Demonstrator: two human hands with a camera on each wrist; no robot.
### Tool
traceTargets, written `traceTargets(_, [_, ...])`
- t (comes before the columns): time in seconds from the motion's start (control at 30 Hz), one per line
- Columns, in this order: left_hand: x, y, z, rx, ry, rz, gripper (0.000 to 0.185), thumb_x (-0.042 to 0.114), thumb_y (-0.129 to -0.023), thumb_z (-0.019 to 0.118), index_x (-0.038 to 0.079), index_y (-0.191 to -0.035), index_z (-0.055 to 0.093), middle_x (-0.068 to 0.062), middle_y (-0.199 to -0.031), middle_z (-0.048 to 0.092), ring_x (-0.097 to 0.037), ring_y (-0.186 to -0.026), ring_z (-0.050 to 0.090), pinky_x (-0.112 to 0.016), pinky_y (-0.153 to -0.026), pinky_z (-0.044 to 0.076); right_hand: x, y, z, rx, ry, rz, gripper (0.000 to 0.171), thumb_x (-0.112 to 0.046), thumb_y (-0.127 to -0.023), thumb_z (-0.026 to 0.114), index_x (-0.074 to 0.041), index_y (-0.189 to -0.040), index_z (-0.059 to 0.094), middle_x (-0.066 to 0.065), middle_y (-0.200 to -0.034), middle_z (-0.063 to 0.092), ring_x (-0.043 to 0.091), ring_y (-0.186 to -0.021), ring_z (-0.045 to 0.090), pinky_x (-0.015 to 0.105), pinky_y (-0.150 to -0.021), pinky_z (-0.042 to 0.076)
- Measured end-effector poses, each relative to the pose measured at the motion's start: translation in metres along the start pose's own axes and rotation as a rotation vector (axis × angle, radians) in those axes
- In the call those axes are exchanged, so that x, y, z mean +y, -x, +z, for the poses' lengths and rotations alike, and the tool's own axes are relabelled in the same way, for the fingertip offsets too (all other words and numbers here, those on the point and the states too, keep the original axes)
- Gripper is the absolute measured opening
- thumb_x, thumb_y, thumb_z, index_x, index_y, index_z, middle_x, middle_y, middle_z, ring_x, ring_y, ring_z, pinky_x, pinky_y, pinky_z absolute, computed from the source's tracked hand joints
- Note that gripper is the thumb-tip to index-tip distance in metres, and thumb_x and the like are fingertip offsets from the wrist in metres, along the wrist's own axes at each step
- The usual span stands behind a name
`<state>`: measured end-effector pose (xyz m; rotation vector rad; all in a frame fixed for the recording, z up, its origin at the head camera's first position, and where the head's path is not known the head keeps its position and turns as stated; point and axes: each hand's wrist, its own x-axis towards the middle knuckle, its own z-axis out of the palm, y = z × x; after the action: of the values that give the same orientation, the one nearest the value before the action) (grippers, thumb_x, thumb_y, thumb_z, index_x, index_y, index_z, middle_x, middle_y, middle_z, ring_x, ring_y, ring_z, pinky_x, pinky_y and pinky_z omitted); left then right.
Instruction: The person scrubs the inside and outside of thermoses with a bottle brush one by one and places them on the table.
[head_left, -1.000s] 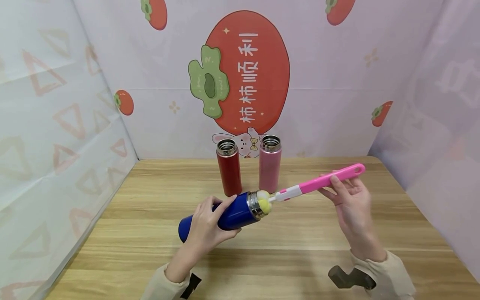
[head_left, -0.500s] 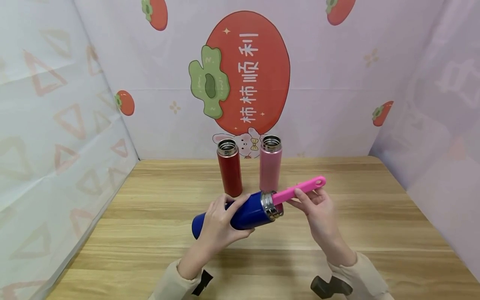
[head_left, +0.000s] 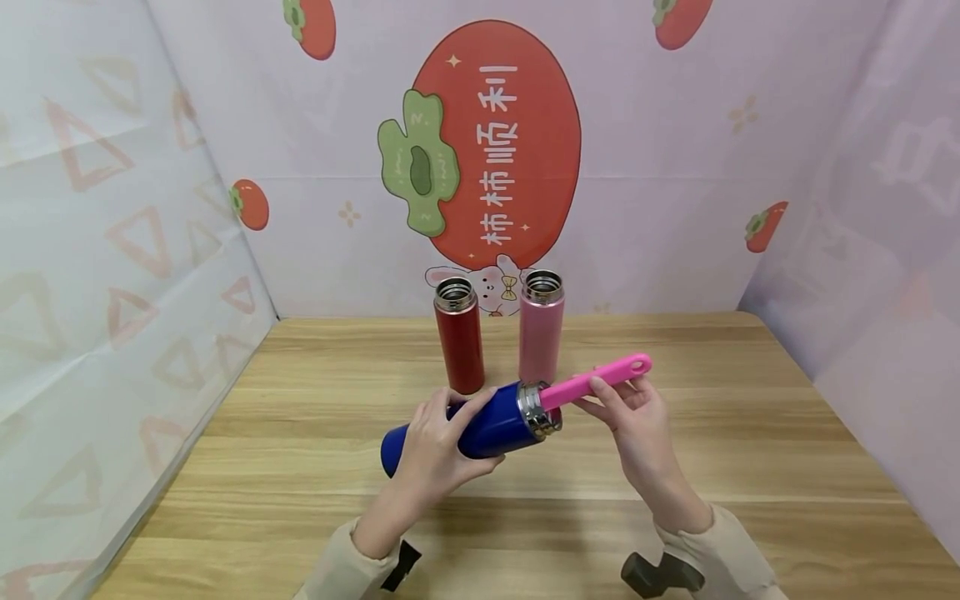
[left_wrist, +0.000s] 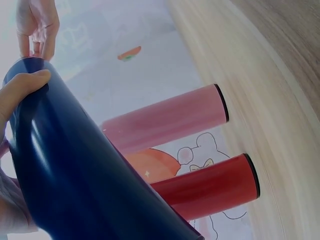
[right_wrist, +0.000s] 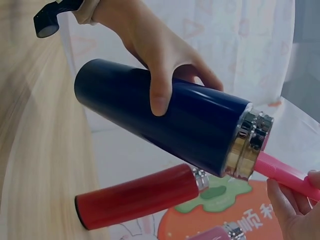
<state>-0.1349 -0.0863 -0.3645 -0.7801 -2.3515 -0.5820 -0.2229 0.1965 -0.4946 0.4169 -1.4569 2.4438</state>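
My left hand (head_left: 438,446) grips a blue thermos bottle (head_left: 498,423) round its middle, tilted above the table with its steel mouth up and to the right. In the right wrist view the left thumb lies along the blue bottle (right_wrist: 165,117). A pink-handled bottle brush (head_left: 592,383) goes into the mouth; its sponge head and white neck are hidden inside. My right hand (head_left: 637,425) pinches the handle between thumb and fingers, just outside the rim. Behind the blue bottle stand a red bottle (head_left: 460,346) and a pink bottle (head_left: 540,342), both upright with open mouths.
The wooden table (head_left: 300,400) runs back to a printed cloth backdrop (head_left: 645,167) with persimmon drawings. White cloth walls (head_left: 112,250) close off both sides. The red and pink bottles stand close behind the blue bottle's mouth.
The right hand has moved left, pushing the brush's sponge head and neck into the blue bottle. The left hand and bottle have shifted slightly right, then a little back left.
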Motion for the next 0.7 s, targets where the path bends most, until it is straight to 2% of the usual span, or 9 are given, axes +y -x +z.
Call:
traceTargets(0.13, [-0.001, 0.001, 0.000, -0.004, 0.002, -0.013, 0.079, 0.039, -0.054, 0.082, 0.027, -0.124, 0.048, -0.008, -0.096, 0.049, -0.020, -0.090, 0.049, -0.036, -0.072, 0.044, -0.007, -0.003, -0.003, -0.018, 0.001, -0.028, 0.036, 0.002, -0.087, 0.051, 0.003, -0.121, 0.039, 0.030, -0.111, 0.049, 0.044, -0.101, 0.051, 0.054, -0.078, 0.042])
traceTargets(0.17, [-0.002, 0.001, 0.000, -0.003, 0.002, -0.013, 0.079, 0.039, -0.054, 0.082, 0.027, -0.124, 0.048, -0.008, -0.096, 0.049, -0.020, -0.090, 0.049, -0.036, -0.072, 0.043, -0.019, -0.001, 0.005, -0.020, -0.018, -0.021, 0.034, 0.003, -0.087, 0.050, 0.006, -0.119, 0.040, 0.030, -0.109, 0.050, 0.043, -0.099, 0.052, 0.053, -0.079, 0.042])
traceTargets(0.3, [-0.004, 0.003, 0.001, 0.007, 0.000, -0.002, 0.080, 0.040, -0.053, 0.082, 0.027, -0.124, 0.048, -0.007, -0.096, 0.049, -0.020, -0.090, 0.049, -0.036, -0.072, 0.043, -0.025, -0.004, 0.001, -0.029, -0.035, -0.023, 0.033, 0.005, -0.087, 0.048, 0.008, -0.119, 0.040, 0.031, -0.109, 0.051, 0.045, -0.099, 0.052, 0.054, -0.080, 0.041])
traceTargets(0.33, [-0.005, 0.003, 0.002, 0.012, -0.001, 0.002, 0.080, 0.040, -0.053, 0.082, 0.027, -0.124, 0.048, -0.007, -0.096, 0.049, -0.020, -0.090, 0.050, -0.036, -0.072, 0.043, -0.043, -0.001, 0.017, -0.039, -0.077, -0.023, 0.030, 0.005, -0.087, 0.049, 0.008, -0.116, 0.042, 0.030, -0.106, 0.053, 0.042, -0.097, 0.054, 0.052, -0.080, 0.042])
traceTargets(0.37, [-0.005, 0.003, 0.001, 0.015, -0.003, 0.006, 0.080, 0.040, -0.053, 0.082, 0.027, -0.124, 0.048, -0.007, -0.096, 0.049, -0.020, -0.090, 0.050, -0.036, -0.072, 0.043, -0.044, -0.002, 0.015, -0.038, -0.083, -0.026, 0.029, 0.005, -0.087, 0.049, 0.008, -0.115, 0.043, 0.030, -0.106, 0.054, 0.042, -0.097, 0.054, 0.052, -0.080, 0.042])
traceTargets(0.4, [-0.005, 0.003, 0.002, 0.018, -0.004, 0.009, 0.080, 0.040, -0.052, 0.082, 0.027, -0.124, 0.049, -0.007, -0.096, 0.049, -0.020, -0.090, 0.050, -0.036, -0.072, 0.043, -0.033, -0.005, 0.004, -0.039, -0.075, -0.041, 0.030, 0.004, -0.087, 0.049, 0.006, -0.117, 0.043, 0.030, -0.107, 0.054, 0.044, -0.098, 0.053, 0.053, -0.080, 0.042])
traceTargets(0.53, [-0.008, 0.005, 0.002, 0.023, -0.007, 0.012, 0.081, 0.039, -0.052, 0.083, 0.026, -0.124, 0.049, -0.006, -0.096, 0.049, -0.019, -0.089, 0.050, -0.037, -0.072, 0.043, -0.044, -0.006, 0.001, -0.017, -0.077, -0.047, 0.029, 0.004, -0.086, 0.050, 0.005, -0.115, 0.044, 0.029, -0.105, 0.055, 0.045, -0.096, 0.053, 0.054, -0.079, 0.041])
traceTargets(0.57, [-0.008, 0.006, 0.002, 0.021, -0.009, 0.010, 0.081, 0.039, -0.052, 0.083, 0.026, -0.124, 0.049, -0.005, -0.096, 0.049, -0.019, -0.089, 0.050, -0.037, -0.072, 0.043, -0.033, -0.010, -0.014, -0.004, -0.042, -0.053, 0.031, 0.005, -0.087, 0.048, 0.005, -0.117, 0.042, 0.031, -0.106, 0.053, 0.047, -0.097, 0.051, 0.056, -0.079, 0.040])
traceTargets(0.7, [-0.010, 0.007, 0.001, 0.016, -0.021, 0.003, 0.081, 0.039, -0.051, 0.083, 0.026, -0.124, 0.049, -0.005, -0.095, 0.049, -0.019, -0.088, 0.050, -0.036, -0.071, 0.043, -0.078, -0.001, 0.022, -0.011, -0.116, -0.076, 0.028, 0.006, -0.085, 0.051, 0.008, -0.111, 0.044, 0.027, -0.099, 0.058, 0.041, -0.091, 0.057, 0.052, -0.077, 0.043])
